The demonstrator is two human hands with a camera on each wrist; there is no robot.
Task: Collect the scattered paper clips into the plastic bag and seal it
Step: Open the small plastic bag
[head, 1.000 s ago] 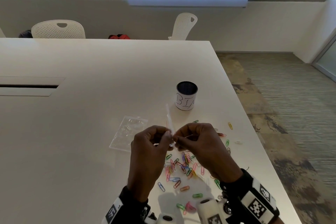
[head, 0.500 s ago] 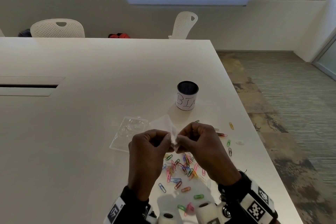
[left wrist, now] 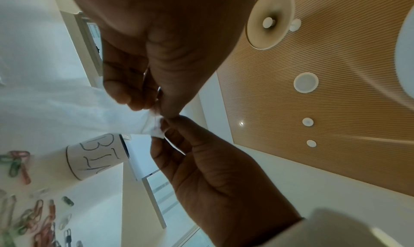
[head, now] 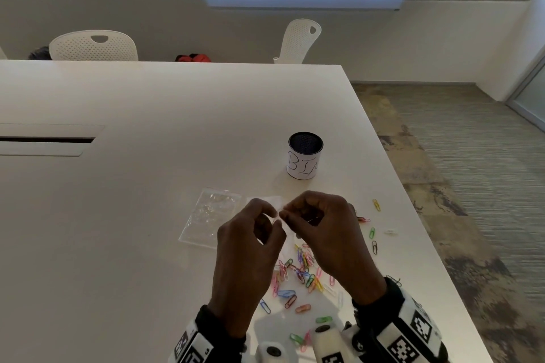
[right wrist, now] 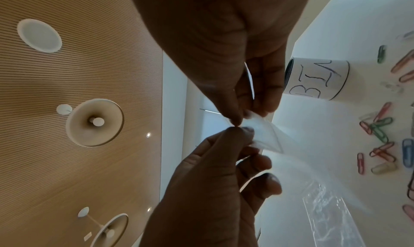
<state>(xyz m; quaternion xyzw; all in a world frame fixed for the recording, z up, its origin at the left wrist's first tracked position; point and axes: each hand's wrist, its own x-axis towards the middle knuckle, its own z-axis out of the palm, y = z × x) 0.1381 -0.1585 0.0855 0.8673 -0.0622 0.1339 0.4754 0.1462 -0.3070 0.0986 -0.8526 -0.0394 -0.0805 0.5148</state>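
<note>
A small clear plastic bag (head: 267, 201) hangs above the white table (head: 147, 215), held by its top edge. My left hand (head: 272, 216) and right hand (head: 285, 215) both pinch that edge, fingertips almost touching. The left wrist view shows the left hand (left wrist: 154, 109) and the bag (left wrist: 89, 112) spreading away over the table. In the right wrist view the right hand (right wrist: 244, 116) pinches the bag (right wrist: 266, 135) opposite the left fingers. Several coloured paper clips (head: 300, 271) lie scattered on the table below my hands. I cannot tell whether the bag's mouth is open.
A second clear bag (head: 211, 215) lies flat on the table left of my hands. A white cup marked BIN (head: 305, 156) stands behind them. A few stray clips (head: 373, 233) lie near the table's right edge. White chairs (head: 300, 40) stand beyond the far edge.
The held bag stood upright and edge-on above my fingers; it has swung down and away, now lying low behind the fingertips. Both hands stay pinched together in nearly the same place.
</note>
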